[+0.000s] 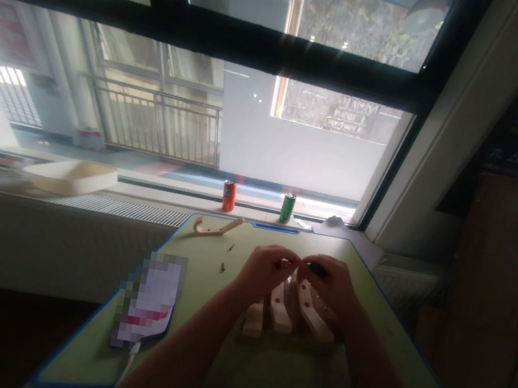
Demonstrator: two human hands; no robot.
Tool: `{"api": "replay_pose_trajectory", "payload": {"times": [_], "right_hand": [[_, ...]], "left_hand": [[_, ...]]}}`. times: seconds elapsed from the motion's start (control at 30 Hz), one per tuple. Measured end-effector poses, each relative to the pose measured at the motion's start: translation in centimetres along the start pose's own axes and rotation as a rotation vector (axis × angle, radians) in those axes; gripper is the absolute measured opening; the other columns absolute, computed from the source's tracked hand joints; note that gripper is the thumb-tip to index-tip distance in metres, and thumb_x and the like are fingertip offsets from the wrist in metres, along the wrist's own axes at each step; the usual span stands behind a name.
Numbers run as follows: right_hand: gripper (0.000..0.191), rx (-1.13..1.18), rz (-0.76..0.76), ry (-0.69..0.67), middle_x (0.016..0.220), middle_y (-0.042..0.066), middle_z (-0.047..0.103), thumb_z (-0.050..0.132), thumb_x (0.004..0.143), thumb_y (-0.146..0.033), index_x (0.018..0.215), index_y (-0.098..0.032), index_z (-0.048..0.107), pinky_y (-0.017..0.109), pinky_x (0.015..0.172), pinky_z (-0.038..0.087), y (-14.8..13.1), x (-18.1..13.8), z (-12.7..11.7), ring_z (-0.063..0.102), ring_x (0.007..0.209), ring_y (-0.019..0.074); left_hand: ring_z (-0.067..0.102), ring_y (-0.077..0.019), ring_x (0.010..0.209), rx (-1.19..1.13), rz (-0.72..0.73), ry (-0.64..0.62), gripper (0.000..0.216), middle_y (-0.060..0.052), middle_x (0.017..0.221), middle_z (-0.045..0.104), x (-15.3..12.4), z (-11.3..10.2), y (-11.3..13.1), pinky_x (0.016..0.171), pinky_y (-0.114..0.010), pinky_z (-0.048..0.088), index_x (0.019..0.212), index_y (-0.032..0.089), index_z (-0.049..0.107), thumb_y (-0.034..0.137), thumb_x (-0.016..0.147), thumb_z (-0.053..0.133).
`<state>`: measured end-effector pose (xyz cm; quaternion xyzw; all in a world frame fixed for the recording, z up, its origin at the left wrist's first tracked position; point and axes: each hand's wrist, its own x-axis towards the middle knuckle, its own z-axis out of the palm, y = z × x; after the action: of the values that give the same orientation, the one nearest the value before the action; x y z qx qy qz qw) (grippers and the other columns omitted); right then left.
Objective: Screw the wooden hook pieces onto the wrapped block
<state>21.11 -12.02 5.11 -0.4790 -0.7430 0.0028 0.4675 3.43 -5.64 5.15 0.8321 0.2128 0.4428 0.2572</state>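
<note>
My left hand (266,271) and my right hand (334,283) meet fingertip to fingertip over the middle of the table. Both are closed in a pinch; whatever lies between the fingertips is too small to make out. Something dark (318,269) shows in the fingers of my right hand, its kind unclear. Below the hands lie several pale wooden pieces with holes, among them a middle piece (282,315) and a right piece (316,319). Shiny clear film seems to lie around them. A wooden hook (217,227) rests at the table's far left, near two small screws (222,268).
The light green table (189,362) has a blue edge. A phone (152,302) with a white cable (130,358) lies on its left. On the windowsill stand an orange can (229,196), a green can (287,208) and a cream basin (71,177). Cardboard (507,291) stands at right.
</note>
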Motion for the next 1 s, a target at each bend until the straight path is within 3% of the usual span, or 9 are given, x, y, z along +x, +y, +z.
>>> {"api": "replay_pose_trajectory", "payload": {"times": [0.13, 0.3, 0.43, 0.57, 0.7, 0.83, 1.0], "right_hand": [[0.014, 0.064, 0.068, 0.012, 0.073, 0.001, 0.069, 0.061, 0.079, -0.03, 0.087, -0.021, 0.067, 0.027, 0.064, 0.048, 0.04, 0.08, 0.24, 0.063, 0.064, 0.0149], [0.012, 0.023, 0.074, 0.038, 0.08, 0.001, 0.069, 0.063, 0.077, -0.029, 0.087, -0.022, 0.066, 0.028, 0.067, 0.049, 0.11, 0.14, 0.07, 0.063, 0.07, 0.0158], [0.011, -0.022, 0.053, 0.078, 0.079, 0.001, 0.068, 0.063, 0.077, -0.028, 0.085, -0.022, 0.065, 0.027, 0.067, 0.049, 0.23, 0.14, -0.06, 0.063, 0.07, 0.0156], [0.012, -0.052, 0.043, 0.084, 0.08, 0.002, 0.068, 0.062, 0.077, -0.028, 0.088, -0.022, 0.064, 0.028, 0.066, 0.049, 0.2, -0.03, 0.13, 0.063, 0.07, 0.0162], [0.013, -0.039, 0.119, 0.139, 0.076, 0.002, 0.068, 0.06, 0.079, -0.031, 0.087, -0.022, 0.065, 0.028, 0.063, 0.049, 0.0, -0.24, 0.24, 0.062, 0.065, 0.016], [0.015, 0.087, 0.205, 0.147, 0.073, 0.002, 0.068, 0.062, 0.077, -0.034, 0.084, -0.022, 0.065, 0.028, 0.06, 0.05, -0.19, -0.17, 0.27, 0.062, 0.064, 0.0162], [0.015, 0.139, 0.207, 0.045, 0.072, 0.002, 0.066, 0.063, 0.075, -0.035, 0.081, -0.021, 0.065, 0.027, 0.059, 0.05, -0.42, -0.11, 0.38, 0.06, 0.064, 0.0161]], "left_hand": [[0.057, -0.0081, 0.059, -0.114, -0.081, 0.035, 0.023, -0.002, 0.075, 0.067, -0.1, 0.29, -0.48, 0.056, -0.019, 0.046, 0.096, 0.019, 0.068, 0.03, 0.078, 0.06], [0.06, -0.0103, 0.061, -0.228, -0.136, 0.023, 0.025, -0.003, 0.073, 0.068, -0.13, 0.77, -0.7, 0.056, -0.02, 0.048, 0.092, 0.017, 0.068, 0.035, 0.077, 0.061], [0.059, -0.0093, 0.058, -0.327, -0.141, -0.015, 0.027, -0.002, 0.07, 0.067, -0.1, 0.69, -0.37, 0.054, -0.019, 0.049, 0.093, 0.016, 0.068, 0.037, 0.077, 0.062], [0.061, -0.0086, 0.059, -0.335, -0.113, -0.034, 0.024, -0.005, 0.083, 0.068, -0.13, 0.42, -0.08, 0.054, -0.019, 0.05, 0.09, 0.017, 0.069, 0.036, 0.078, 0.062], [0.063, -0.0107, 0.059, -0.328, -0.202, -0.028, 0.034, -0.005, 0.076, 0.069, -0.34, 0.43, -0.07, 0.053, -0.02, 0.052, 0.104, 0.016, 0.065, 0.037, 0.078, 0.062], [0.067, -0.014, 0.069, -0.331, -0.22, -0.061, 0.041, -0.007, 0.082, 0.071, -0.43, 0.52, -0.05, 0.063, -0.025, 0.055, 0.117, 0.016, 0.059, 0.033, 0.08, 0.061], [0.067, -0.0129, 0.068, -0.296, -0.143, -0.136, 0.026, -0.004, 0.078, 0.07, -0.39, 0.64, 0.23, 0.064, -0.022, 0.054, 0.099, 0.017, 0.068, 0.033, 0.081, 0.058]]}}
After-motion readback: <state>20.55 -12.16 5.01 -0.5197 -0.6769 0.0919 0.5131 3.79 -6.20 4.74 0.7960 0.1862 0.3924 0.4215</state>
